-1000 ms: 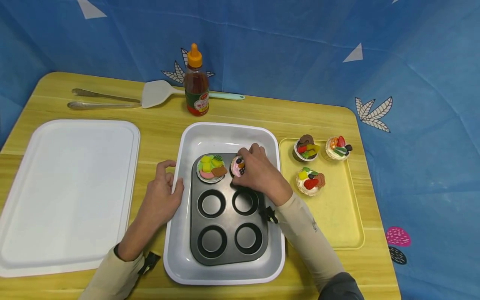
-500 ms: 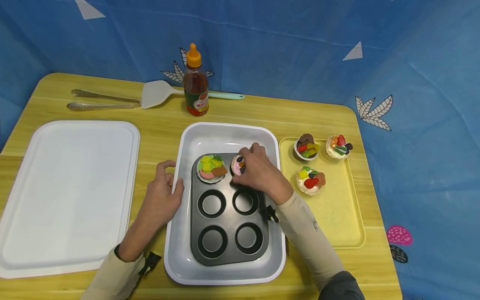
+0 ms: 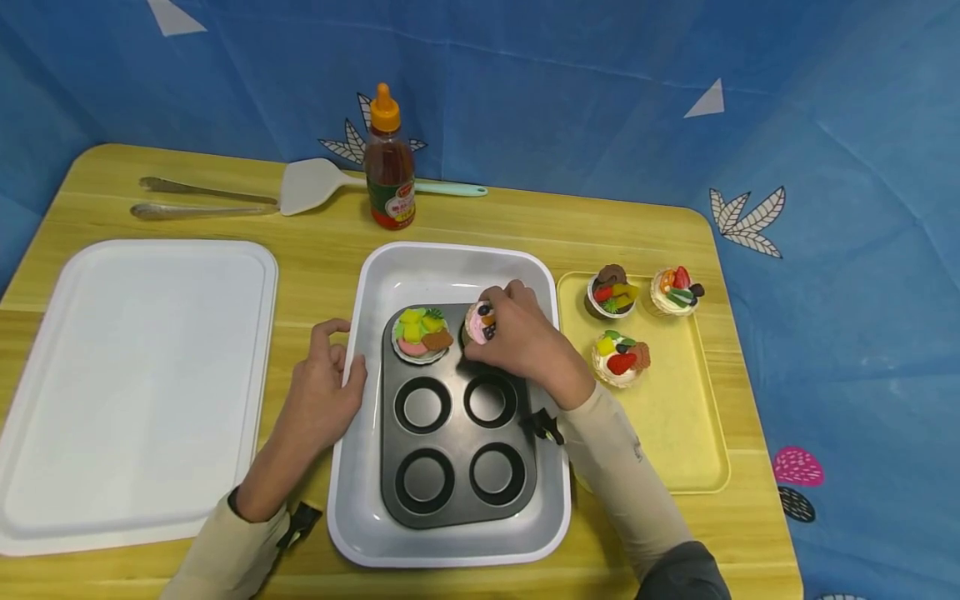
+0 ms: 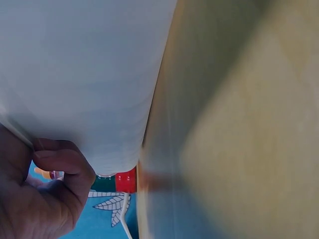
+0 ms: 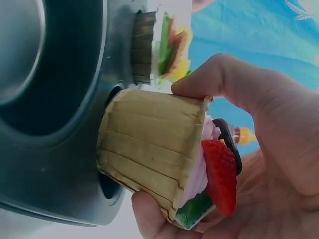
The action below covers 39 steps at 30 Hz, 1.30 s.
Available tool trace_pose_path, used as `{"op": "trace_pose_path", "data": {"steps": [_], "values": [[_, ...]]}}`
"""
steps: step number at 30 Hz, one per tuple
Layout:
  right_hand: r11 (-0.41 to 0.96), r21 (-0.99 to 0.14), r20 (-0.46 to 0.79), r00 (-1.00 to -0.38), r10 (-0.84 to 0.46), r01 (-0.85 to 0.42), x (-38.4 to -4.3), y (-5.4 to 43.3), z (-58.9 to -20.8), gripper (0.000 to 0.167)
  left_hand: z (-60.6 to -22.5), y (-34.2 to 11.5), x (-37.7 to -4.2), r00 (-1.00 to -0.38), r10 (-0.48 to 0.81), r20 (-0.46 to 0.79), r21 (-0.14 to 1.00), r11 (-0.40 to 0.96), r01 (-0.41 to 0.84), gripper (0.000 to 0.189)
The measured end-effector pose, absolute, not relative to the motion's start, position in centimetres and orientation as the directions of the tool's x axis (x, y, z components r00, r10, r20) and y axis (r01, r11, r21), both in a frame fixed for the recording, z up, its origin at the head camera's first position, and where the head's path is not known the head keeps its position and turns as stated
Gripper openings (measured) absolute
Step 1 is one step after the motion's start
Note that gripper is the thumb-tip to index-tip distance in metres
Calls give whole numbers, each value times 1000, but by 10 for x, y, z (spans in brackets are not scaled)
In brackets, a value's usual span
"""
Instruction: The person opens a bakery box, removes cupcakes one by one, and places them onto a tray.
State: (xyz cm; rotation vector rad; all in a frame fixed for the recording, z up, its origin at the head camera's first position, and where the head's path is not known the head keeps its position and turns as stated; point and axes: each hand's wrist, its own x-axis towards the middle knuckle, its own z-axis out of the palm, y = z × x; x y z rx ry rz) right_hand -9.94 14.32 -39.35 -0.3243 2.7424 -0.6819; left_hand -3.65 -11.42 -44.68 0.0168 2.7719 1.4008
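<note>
My right hand [image 3: 521,337] grips a cupcake [image 5: 149,137] with a tan paper case, pink frosting and a strawberry. In the right wrist view it leans over a far-right cup of the dark muffin tin [image 3: 457,433], its base right at the cup's mouth. Beside it, in the far-left cup, sits another cupcake [image 3: 422,336] topped with yellow and green fruit pieces. The tin lies in a deep white tub [image 3: 450,550]. My left hand [image 3: 322,392] holds the tub's left rim, fingers bent against the outer wall in the left wrist view.
Several decorated cupcakes, one with a strawberry [image 3: 621,360], stand on a yellow tray [image 3: 675,450] at right. A white tray [image 3: 150,392] lies at left. Behind the tub are a sauce bottle [image 3: 392,179], a spatula [image 3: 311,187] and metal tongs [image 3: 202,210].
My right hand has risen slightly with the pink cupcake, which shows a little higher over the cup. My left hand stays at the tub's rim.
</note>
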Motion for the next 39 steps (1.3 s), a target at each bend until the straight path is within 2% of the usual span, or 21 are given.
{"op": "trace_pose_path", "data": {"steps": [22, 39], "values": [[848, -526, -153, -973, -174, -69, -84, 174, -347, 67, -445, -113, -37, -999, 29, -44, 806, 592, -18, 45], [865, -496, -143, -990, 5, 76, -66, 236, -330, 67, -448, -115, -38, -999, 30, -39, 806, 592, -14, 45]]}}
